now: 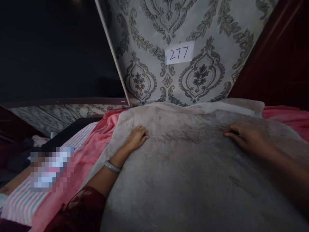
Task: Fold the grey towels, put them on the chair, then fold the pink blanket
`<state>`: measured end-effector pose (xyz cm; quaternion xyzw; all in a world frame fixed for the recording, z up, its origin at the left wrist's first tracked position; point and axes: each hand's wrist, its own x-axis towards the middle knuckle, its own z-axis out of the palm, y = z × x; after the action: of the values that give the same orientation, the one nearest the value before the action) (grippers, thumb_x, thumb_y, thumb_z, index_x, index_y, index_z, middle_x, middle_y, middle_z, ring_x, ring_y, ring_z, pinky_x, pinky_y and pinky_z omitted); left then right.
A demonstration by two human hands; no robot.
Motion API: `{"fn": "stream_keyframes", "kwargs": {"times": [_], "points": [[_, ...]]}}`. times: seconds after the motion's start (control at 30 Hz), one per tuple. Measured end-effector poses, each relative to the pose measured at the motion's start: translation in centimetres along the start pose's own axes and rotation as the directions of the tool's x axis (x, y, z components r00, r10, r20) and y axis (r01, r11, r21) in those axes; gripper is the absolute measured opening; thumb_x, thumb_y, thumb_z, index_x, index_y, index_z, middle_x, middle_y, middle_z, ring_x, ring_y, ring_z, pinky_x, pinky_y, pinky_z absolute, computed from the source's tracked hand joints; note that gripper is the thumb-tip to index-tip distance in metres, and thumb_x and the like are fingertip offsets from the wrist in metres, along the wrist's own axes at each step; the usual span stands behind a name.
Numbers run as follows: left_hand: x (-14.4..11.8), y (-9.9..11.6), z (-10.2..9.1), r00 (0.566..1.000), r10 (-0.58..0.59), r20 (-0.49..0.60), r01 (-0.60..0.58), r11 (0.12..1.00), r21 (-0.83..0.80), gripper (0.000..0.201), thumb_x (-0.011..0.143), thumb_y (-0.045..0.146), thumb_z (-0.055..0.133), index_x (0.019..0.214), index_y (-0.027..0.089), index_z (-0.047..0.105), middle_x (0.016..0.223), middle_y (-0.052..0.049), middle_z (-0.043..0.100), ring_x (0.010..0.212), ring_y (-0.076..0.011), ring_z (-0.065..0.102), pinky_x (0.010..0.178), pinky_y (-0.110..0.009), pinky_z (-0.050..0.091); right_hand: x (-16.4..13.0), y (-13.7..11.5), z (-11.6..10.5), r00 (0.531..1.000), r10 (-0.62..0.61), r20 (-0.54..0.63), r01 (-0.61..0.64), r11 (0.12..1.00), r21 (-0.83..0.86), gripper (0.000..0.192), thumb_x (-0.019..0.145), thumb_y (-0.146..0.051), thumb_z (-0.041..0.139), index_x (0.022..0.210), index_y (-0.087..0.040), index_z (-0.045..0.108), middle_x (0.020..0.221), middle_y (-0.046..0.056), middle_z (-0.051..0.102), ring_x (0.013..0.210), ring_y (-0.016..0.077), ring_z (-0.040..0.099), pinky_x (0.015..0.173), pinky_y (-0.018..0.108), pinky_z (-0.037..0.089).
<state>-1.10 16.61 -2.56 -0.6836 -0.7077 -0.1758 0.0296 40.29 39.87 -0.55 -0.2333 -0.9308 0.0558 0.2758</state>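
A grey plush blanket [183, 180] spreads in front of me, with a paler layer showing along its far edge. My left hand [138, 138] rests on its left part, fingers curled together in a pinch; what lies between them is hidden. Over the right part, my right hand [243, 137] has thumb and forefinger pinched at the end of a thin pale thread [200, 130]. The thread runs nearly straight from there toward my left hand and fades from sight before reaching it. Darker brushed marks show in the pile below the thread.
Pink cloth [96, 146] and a striped cloth [18, 206] lie to the left, partly blurred out. A large dark screen [58, 48] stands at the back left. Behind is a patterned wall [166, 79] with a paper label [180, 53] reading 277. Dark red furniture [280, 64] rises at right.
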Motion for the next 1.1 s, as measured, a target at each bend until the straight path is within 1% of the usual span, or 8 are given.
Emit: {"fn": "stream_keyframes", "kwargs": {"times": [0.13, 0.3, 0.4, 0.53, 0.7, 0.83, 0.93, 1.1], "points": [[0.1, 0.1, 0.2, 1.0, -0.015, -0.001, 0.015, 0.999, 0.045, 0.013, 0.092, 0.023, 0.058, 0.08, 0.021, 0.06, 0.085, -0.007, 0.063, 0.091, -0.0257, 0.056, 0.083, -0.04, 0.044, -0.1, 0.4, 0.9, 0.998, 0.014, 0.055, -0.015, 1.0, 0.019, 0.035, 0.095, -0.051, 0.042, 0.079, -0.025, 0.059, 0.078, 0.01, 0.067, 0.074, 0.0267, 0.062, 0.07, 0.04, 0.048], [0.0, 0.4, -0.5, 0.983, -0.015, -0.185, 0.027, 0.998, 0.064, 0.017, 0.097, 0.028, 0.049, 0.081, 0.022, 0.055, 0.092, -0.011, 0.063, 0.091, -0.0269, 0.056, 0.085, -0.044, 0.045, -0.3, 0.5, 1.6, 0.995, 0.032, 0.097, -0.033, 0.999, 0.019, 0.032, 0.094, -0.047, 0.043, 0.08, -0.025, 0.061, 0.082, 0.012, 0.069, 0.08, 0.0291, 0.065, 0.077, 0.044, 0.052], [-0.1, 0.5, -1.1, 0.962, -0.003, -0.273, 0.004, 1.0, 0.002, 0.018, 0.098, 0.029, 0.046, 0.082, 0.023, 0.051, 0.098, -0.011, 0.065, 0.095, -0.0262, 0.058, 0.089, -0.044, 0.046, -0.3, 0.0, 1.8, 0.993, 0.027, 0.116, -0.035, 0.997, 0.072, 0.032, 0.095, -0.049, 0.045, 0.094, -0.024, 0.066, 0.099, 0.013, 0.072, 0.092, 0.031, 0.068, 0.084, 0.047, 0.054], [-0.4, 0.5, -1.3, 0.934, -0.025, -0.356, 0.002, 0.998, -0.064, 0.022, 0.1, 0.036, 0.042, 0.083, 0.024, 0.047, 0.088, -0.007, 0.063, 0.086, -0.0224, 0.059, 0.082, -0.038, 0.049, -0.3, -1.3, 2.8, 0.991, -0.035, 0.131, 0.016, 0.989, 0.144, 0.04, 0.093, -0.053, 0.052, 0.117, -0.025, 0.068, 0.121, 0.012, 0.07, 0.112, 0.0337, 0.065, 0.099, 0.054, 0.051], [-0.6, 0.0, -1.3, 0.898, 0.013, -0.44, -0.002, 1.0, 0.024, 0.028, 0.102, 0.041, 0.038, 0.081, 0.024, 0.046, 0.083, -0.006, 0.061, 0.081, -0.0214, 0.059, 0.077, -0.035, 0.048, -0.3, -2.6, 3.9, 0.991, -0.069, 0.116, 0.048, 0.984, 0.173, 0.034, 0.096, -0.047, 0.048, 0.11, -0.027, 0.071, 0.119, 0.011, 0.07, 0.114, 0.0327, 0.064, 0.1, 0.054, 0.052], [-0.6, -0.4, -1.2, 0.922, 0.001, -0.386, 0.04, 0.995, 0.097, 0.028, 0.101, 0.04, 0.039, 0.081, 0.024, 0.05, 0.081, -0.006, 0.062, 0.079, -0.0223, 0.06, 0.076, -0.035, 0.047, -0.2, -3.2, 3.4, 0.997, -0.07, 0.033, 0.064, 0.986, 0.151, 0.034, 0.1, -0.044, 0.041, 0.101, -0.027, 0.071, 0.109, 0.011, 0.073, 0.105, 0.0311, 0.066, 0.094, 0.052, 0.055], [-0.7, -0.4, -1.5, 0.961, -0.018, -0.276, 0.055, 0.991, 0.126, 0.029, 0.101, 0.04, 0.039, 0.085, 0.023, 0.056, 0.08, -0.006, 0.064, 0.077, -0.0224, 0.062, 0.072, -0.034, 0.046, -0.1, -3.1, 3.2, 0.998, -0.049, -0.025, 0.052, 0.992, 0.116, 0.036, 0.101, -0.047, 0.04, 0.096, -0.026, 0.069, 0.101, 0.011, 0.072, 0.098, 0.0307, 0.066, 0.09, 0.05, 0.055], [-1.1, -0.1, -2.1, 0.987, 0.138, -0.085, -0.129, 0.986, 0.109, 0.037, 0.096, 0.056, 0.047, 0.087, 0.023, 0.062, 0.082, -0.005, 0.065, 0.079, -0.0217, 0.062, 0.073, -0.033, 0.046, -0.4, -2.5, 3.7, 1.0, -0.008, 0.026, 0.005, 0.995, 0.097, 0.04, 0.101, -0.051, 0.035, 0.089, -0.028, 0.065, 0.092, 0.01, 0.068, 0.091, 0.029, 0.064, 0.084, 0.046, 0.055]]}}
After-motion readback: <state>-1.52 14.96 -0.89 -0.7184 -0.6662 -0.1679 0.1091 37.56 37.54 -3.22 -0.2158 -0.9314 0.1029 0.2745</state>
